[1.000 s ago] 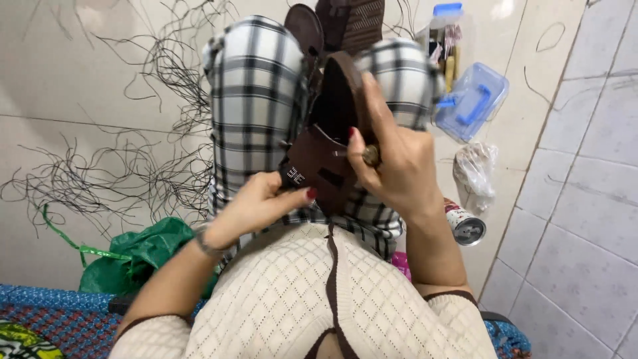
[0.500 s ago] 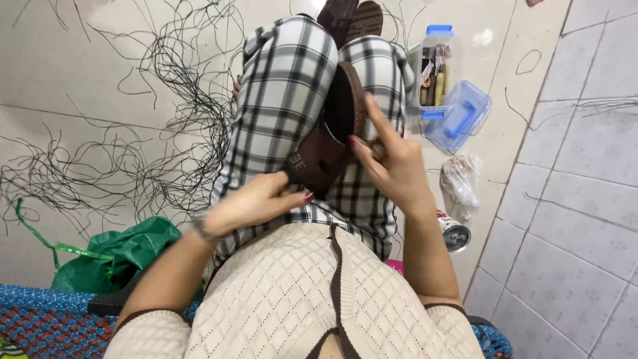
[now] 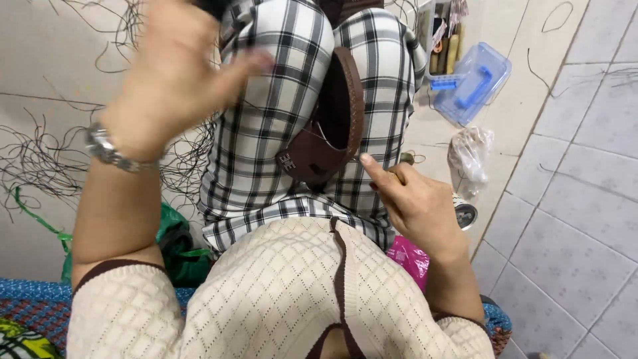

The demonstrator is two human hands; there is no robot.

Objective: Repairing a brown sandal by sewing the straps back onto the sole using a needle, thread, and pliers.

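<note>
Now the brown leather sandal (image 3: 335,126) lies wedged between the checked knees; the right hand (image 3: 415,203), fingers pinched on a small tool, rests just beside it; the left hand (image 3: 176,73) is lifted, blurred, fingers loosely apart.

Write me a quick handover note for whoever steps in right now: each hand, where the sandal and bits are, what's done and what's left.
Left hand: raised high above the left knee, blurred; whether it grips anything cannot be told.
Right hand: low beside the brown sandal, pinching a small tool of which little shows.
The sandal stands wedged between the knees in plaid trousers, strap facing the body.
Blue plastic box and crumpled plastic bag lie on the tiled floor to the right; loose black threads lie to the left.
Done: cannot be judged from this view.
Left: work on the sandal looks ongoing.
</note>
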